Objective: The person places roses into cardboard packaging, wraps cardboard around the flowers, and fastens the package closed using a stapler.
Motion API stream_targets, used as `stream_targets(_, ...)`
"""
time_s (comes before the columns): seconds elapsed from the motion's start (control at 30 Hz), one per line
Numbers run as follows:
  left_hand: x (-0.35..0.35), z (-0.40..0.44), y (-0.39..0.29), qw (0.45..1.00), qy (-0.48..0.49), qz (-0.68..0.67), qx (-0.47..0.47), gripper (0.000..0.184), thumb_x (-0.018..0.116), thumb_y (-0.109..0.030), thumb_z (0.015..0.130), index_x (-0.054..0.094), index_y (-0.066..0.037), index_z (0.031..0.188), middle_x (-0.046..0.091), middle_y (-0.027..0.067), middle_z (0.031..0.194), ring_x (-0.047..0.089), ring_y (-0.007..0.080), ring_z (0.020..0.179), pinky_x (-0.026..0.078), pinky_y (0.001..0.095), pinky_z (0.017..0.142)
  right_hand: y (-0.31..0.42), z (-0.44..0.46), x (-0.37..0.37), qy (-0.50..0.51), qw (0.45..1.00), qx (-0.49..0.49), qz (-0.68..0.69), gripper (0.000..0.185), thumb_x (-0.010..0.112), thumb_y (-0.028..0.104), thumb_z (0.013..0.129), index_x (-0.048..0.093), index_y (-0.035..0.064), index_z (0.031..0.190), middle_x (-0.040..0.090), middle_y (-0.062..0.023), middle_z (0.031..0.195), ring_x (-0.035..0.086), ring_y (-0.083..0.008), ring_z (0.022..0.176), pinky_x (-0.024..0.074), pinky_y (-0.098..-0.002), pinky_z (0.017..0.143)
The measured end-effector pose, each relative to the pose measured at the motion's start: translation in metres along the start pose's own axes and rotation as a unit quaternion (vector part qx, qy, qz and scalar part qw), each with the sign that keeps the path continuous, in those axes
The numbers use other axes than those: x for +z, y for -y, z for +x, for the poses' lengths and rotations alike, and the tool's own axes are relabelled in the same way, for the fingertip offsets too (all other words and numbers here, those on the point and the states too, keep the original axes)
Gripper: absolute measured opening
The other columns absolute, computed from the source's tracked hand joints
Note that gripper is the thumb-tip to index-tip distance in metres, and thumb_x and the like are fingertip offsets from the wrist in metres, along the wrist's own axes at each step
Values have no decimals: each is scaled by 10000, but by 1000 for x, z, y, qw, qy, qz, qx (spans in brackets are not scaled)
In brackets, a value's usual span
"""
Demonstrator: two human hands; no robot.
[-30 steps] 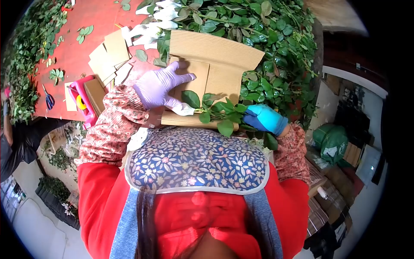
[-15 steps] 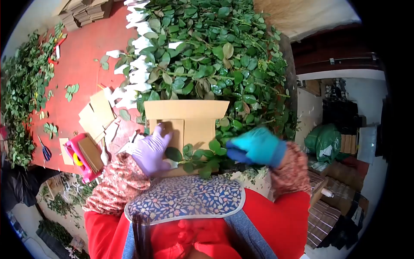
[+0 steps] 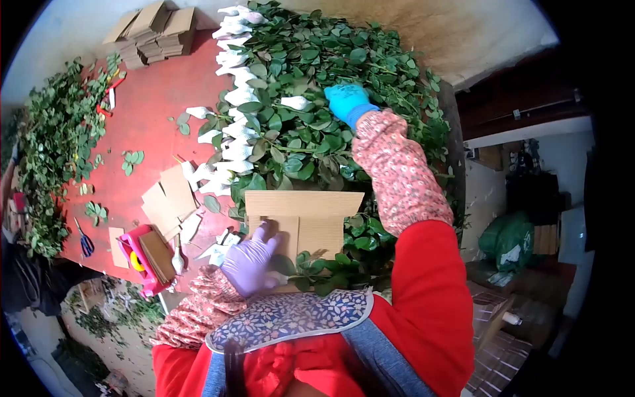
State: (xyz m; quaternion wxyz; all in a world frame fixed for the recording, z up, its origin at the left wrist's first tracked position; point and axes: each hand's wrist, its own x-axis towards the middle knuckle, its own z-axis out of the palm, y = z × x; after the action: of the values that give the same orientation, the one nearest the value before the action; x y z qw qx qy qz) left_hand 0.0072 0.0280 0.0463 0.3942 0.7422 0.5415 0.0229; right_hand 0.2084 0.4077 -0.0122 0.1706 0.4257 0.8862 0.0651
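Observation:
My left hand [image 3: 251, 264], in a thin purple glove, rests with fingers spread on a corrugated cardboard sheet [image 3: 321, 228]. Beside its palm a leafy rose stem [image 3: 317, 270] lies across the sheet's near edge. At arm's length, my right hand [image 3: 348, 104] in a teal glove is closed over the stems of the heap of roses [image 3: 317, 59]. The stem of a rose with a white-netted bud [image 3: 296, 102] runs toward its curled fingers, though the fingertips are hidden. Other white-netted buds [image 3: 237, 129] line the heap's left side.
On the red table [image 3: 152, 99] lie cut cardboard pieces [image 3: 169, 198], scissors [image 3: 84, 239] and a pink tape dispenser [image 3: 145, 258]. Folded cardboard [image 3: 155, 33] is stacked at the back. More leafy stems [image 3: 53, 152] cover the left edge. A green sack [image 3: 506, 235] stands at right.
My right hand has moved from beside the near rose stem forward onto the heap. My left hand stays on the cardboard. The view has tilted slightly, shifting everything down and right.

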Motion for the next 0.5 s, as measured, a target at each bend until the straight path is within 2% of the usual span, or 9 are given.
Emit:
stream_targets(0.07, 7, -2, 3, 1000, -17, -8, -5, 965, 894, -267, 581, 435, -126, 1417, 400, 196, 1473, 616, 403, 1106, 543, 450, 874, -2, -27, -41, -45, 999, 4, -5, 167, 590, 113, 858, 650, 71, 1008, 690, -157, 946, 685, -351, 885, 546, -458, 728)
stream_targets(0.17, 5, -2, 1, 1000, -12, -21, -3, 980, 881, -268, 587, 414, -141, 1439, 392, 208, 1476, 603, 413, 1127, 537, 453, 898, -19, -64, -75, -242, 970, -35, -9, 219, 661, 85, 794, 588, 72, 1000, 646, -161, 907, 652, -366, 795, 516, -478, 681)
stream_targets(0.2, 3, -2, 0, 1000, -13, -21, -5, 980, 881, -268, 587, 414, -141, 1439, 392, 208, 1476, 603, 413, 1127, 537, 453, 898, -24, -68, -74, -242, 969, -36, -9, 219, 661, 85, 794, 588, 72, 1000, 646, -161, 907, 652, -366, 795, 516, -478, 681)
stream_targets(0.27, 0, -4, -3, 1000, -13, -18, 2, 905, 855, -269, 634, 424, -92, 1410, 397, 225, 1437, 608, 423, 1099, 539, 463, 882, -34, -79, -65, -226, 971, -70, 38, 139, 635, 170, 867, 579, 86, 962, 668, -149, 874, 655, -379, 784, 514, -493, 662)
stream_targets(0.3, 3, -7, -3, 1000, -9, -14, 2, 905, 855, -269, 634, 424, -92, 1410, 397, 225, 1437, 608, 423, 1099, 539, 463, 882, -34, -85, -66, -190, 967, -76, 150, 151, 638, 179, 881, 570, 83, 975, 671, -144, 874, 642, -407, 789, 498, -509, 658)
stream_targets(0.37, 8, -2, 4, 999, -28, -5, 19, 888, 856, -258, 623, 440, -98, 1392, 396, 216, 1440, 616, 407, 1094, 540, 456, 881, -41, -94, -75, -133, 969, -46, 204, 161, 619, 203, 929, 581, 75, 1019, 672, -157, 869, 643, -383, 754, 493, -497, 660)
stream_targets(0.43, 10, -2, 4, 999, -45, -9, 28, 897, 858, -246, 611, 438, -108, 1391, 397, 214, 1441, 616, 396, 1104, 541, 456, 880, -46, -97, -71, -131, 882, -90, 444, 212, 609, 252, 963, 597, 79, 1086, 682, -177, 920, 659, -340, 785, 510, -460, 696)
stream_targets(0.47, 10, 0, 4, 999, -30, -17, 12, 930, 865, -263, 596, 435, -119, 1408, 388, 209, 1466, 594, 397, 1146, 527, 455, 915, -49, -104, -68, -71, 881, -53, 465, 285, 633, 315, 958, 606, 86, 1125, 684, -188, 956, 669, -306, 837, 527, -411, 757)
stream_targets(0.5, 10, -1, 3, 1000, -12, -25, -3, 964, 872, -280, 580, 433, -130, 1426, 378, 204, 1491, 573, 398, 1189, 513, 453, 951, -49, -104, -59, -70, 881, -50, 466, 285, 633, 315, 958, 606, 86, 1125, 684, -188, 956, 669, -306, 837, 527, -411, 757)
